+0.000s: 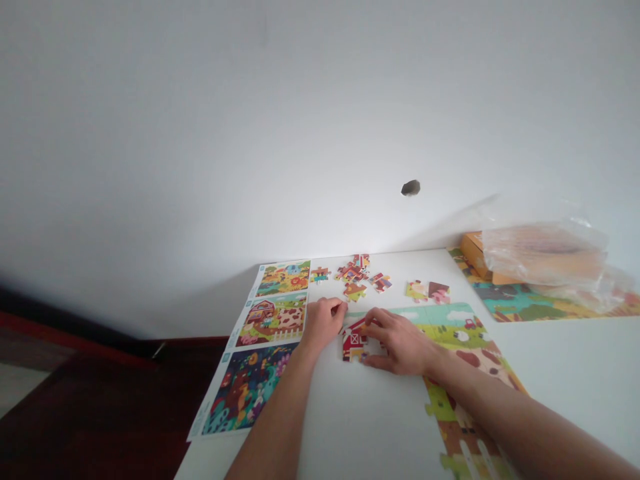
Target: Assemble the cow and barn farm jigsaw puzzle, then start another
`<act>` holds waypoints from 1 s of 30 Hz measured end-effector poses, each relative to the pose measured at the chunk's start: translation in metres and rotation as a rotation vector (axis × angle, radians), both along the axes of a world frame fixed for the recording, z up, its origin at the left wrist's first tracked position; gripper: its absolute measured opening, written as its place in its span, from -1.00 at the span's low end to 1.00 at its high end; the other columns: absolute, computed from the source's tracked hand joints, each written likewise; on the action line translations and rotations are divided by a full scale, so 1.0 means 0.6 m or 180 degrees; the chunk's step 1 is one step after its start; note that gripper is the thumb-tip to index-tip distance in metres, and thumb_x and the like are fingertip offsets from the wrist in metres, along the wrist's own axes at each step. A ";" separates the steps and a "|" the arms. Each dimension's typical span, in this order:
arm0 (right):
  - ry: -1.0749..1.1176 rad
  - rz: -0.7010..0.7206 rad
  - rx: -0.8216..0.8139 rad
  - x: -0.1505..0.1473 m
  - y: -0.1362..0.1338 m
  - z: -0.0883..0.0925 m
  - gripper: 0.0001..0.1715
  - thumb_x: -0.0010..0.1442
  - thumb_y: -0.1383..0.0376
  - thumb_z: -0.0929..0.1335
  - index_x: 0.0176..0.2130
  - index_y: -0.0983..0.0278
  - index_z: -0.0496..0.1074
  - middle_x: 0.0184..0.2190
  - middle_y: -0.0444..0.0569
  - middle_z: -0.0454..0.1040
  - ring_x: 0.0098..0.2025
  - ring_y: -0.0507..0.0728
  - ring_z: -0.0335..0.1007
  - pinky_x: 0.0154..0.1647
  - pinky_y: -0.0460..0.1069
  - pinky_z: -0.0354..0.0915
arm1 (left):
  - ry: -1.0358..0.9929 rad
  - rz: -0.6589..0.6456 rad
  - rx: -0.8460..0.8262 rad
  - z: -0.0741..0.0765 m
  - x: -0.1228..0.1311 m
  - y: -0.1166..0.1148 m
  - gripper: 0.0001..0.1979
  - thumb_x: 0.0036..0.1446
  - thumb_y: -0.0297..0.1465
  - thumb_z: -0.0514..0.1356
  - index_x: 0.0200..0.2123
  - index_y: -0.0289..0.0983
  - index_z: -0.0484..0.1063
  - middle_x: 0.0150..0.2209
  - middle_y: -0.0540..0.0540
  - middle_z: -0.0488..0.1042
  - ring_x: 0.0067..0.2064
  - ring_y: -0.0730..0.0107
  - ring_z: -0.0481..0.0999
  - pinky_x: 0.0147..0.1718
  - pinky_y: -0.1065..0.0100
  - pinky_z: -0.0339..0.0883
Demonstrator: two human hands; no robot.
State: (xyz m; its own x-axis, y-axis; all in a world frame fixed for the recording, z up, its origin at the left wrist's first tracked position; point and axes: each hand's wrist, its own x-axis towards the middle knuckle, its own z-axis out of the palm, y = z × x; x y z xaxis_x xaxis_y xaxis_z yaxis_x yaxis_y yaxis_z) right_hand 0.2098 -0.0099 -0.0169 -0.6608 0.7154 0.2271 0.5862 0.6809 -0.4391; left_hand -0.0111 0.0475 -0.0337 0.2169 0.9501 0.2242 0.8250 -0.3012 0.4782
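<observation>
A partly assembled farm jigsaw puzzle (463, 337) lies on the white table, with cows, sheep and a fence on it. At its left end is a red barn puzzle piece (354, 340). My right hand (400, 341) bends over this end, thumb and fingertips at the right edge of the barn piece, partly hiding the pieces there. Just left of the puzzle's upper left corner, my left hand (325, 323) is closed with curled fingers; whatever it may pinch is hidden. Beyond the hands lie several loose puzzle pieces (353, 270), and two more pieces (429, 291) rest near the puzzle's top edge.
A picture sheet (273, 320) with three printed scenes lies along the table's left edge. At the back right, a clear plastic bag (545, 250) and an orange box (475, 253) rest on another colourful puzzle (520, 303). A wall (320, 133) with a hole rises behind.
</observation>
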 end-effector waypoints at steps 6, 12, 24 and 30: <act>-0.0133 -0.0008 0.0047 -0.011 0.000 -0.003 -0.51 0.30 -0.04 0.32 0.08 0.18 0.44 -0.03 0.09 0.36 -0.04 0.22 0.36 -0.01 0.10 0.35 | -0.0041 0.0077 -0.0041 -0.001 0.001 0.000 -0.69 0.24 -0.30 0.13 -0.49 -0.24 0.55 -0.52 -0.03 0.49 -0.43 0.42 0.42 -0.35 0.41 0.14; -0.0143 0.0045 -0.0037 -0.011 -0.001 0.007 -0.47 0.31 -0.02 0.31 0.14 0.19 0.40 -0.01 0.10 0.34 -0.01 0.22 0.35 0.01 0.11 0.35 | -0.0085 0.0080 -0.0062 -0.001 0.003 -0.001 -0.68 0.24 -0.30 0.12 -0.49 -0.24 0.56 -0.51 -0.03 0.51 -0.41 0.41 0.44 -0.34 0.42 0.15; -0.0178 0.0407 0.0047 -0.010 -0.003 0.012 -0.36 0.28 -0.01 0.33 0.23 0.22 0.33 0.28 0.10 0.24 0.10 0.29 0.20 0.17 0.22 0.22 | -0.0135 0.0057 -0.0111 -0.001 0.002 0.000 -0.69 0.24 -0.27 0.13 -0.45 -0.23 0.59 -0.48 -0.04 0.54 -0.40 0.39 0.45 -0.34 0.41 0.17; -0.0180 0.0615 -0.0005 -0.009 -0.002 0.017 -0.25 0.27 -0.10 0.31 0.27 0.26 0.29 0.30 0.09 0.26 0.10 0.32 0.18 0.16 0.23 0.17 | -0.0163 0.0068 -0.0125 -0.002 0.003 0.000 -0.67 0.25 -0.28 0.11 -0.47 -0.24 0.57 -0.49 -0.04 0.53 -0.40 0.39 0.44 -0.35 0.41 0.16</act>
